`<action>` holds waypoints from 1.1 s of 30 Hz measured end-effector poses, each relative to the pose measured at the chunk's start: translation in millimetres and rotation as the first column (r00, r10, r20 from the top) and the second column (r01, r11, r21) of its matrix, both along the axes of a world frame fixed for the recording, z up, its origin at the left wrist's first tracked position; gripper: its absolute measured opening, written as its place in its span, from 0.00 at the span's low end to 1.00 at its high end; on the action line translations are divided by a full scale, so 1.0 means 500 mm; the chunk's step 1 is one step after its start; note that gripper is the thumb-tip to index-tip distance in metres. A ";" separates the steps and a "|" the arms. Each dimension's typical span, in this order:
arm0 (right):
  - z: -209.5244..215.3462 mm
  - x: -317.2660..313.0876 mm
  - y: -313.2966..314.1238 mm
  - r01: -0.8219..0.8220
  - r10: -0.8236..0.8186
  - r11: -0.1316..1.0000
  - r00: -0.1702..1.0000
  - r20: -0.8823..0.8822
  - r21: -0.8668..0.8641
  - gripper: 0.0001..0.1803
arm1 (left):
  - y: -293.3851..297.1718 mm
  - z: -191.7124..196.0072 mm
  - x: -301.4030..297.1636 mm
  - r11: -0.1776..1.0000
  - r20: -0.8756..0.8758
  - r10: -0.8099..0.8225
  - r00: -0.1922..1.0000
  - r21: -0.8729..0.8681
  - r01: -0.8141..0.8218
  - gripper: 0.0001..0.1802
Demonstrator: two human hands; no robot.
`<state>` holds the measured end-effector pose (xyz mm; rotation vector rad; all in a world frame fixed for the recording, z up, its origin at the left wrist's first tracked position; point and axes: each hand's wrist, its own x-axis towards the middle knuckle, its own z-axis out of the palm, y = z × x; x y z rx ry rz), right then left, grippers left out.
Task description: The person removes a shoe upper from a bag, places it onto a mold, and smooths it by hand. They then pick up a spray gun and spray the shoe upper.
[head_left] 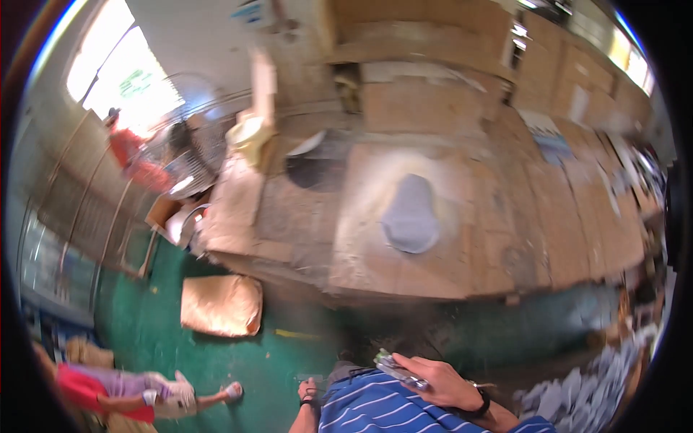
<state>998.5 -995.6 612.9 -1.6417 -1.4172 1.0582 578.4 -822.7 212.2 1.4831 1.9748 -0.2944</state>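
Held against the front of my striped blue shirt, my right hand (pixel 437 382) is closed around a small silver metal object (pixel 401 371) with a greenish end; its kind is unclear. My left hand (pixel 308 390) hangs low beside my waist, small and blurred, its fingers hard to make out. Ahead of me, a flat grey pear-shaped piece (pixel 411 216) lies on a cardboard-covered table (pixel 498 245). A pale powdery patch surrounds the piece. Neither hand touches the table or the piece.
Many grey cut pieces (pixel 585 390) are heaped at lower right. A brown paper sack (pixel 221 305) lies on the green floor. One person (pixel 137 393) is at lower left, another (pixel 137 159) near the window. A dark round sheet (pixel 317 162) lies on the table's left part.
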 end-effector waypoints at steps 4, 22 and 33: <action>-0.010 0.013 -0.085 0.254 -0.254 0.967 0.967 -0.021 -0.031 0.34 | 0.020 0.023 0.051 0.993 -0.032 -0.117 0.993 -0.027 0.116 0.31; 0.001 0.051 -0.204 0.515 -0.518 0.854 0.855 0.024 0.075 0.32 | 0.171 0.348 0.662 0.672 0.386 -0.740 0.551 0.472 0.571 0.16; -0.010 0.071 -0.210 0.512 -0.511 0.859 0.858 -0.058 -0.001 0.28 | 0.100 0.054 0.281 0.893 0.103 -0.425 0.899 -0.113 0.435 0.24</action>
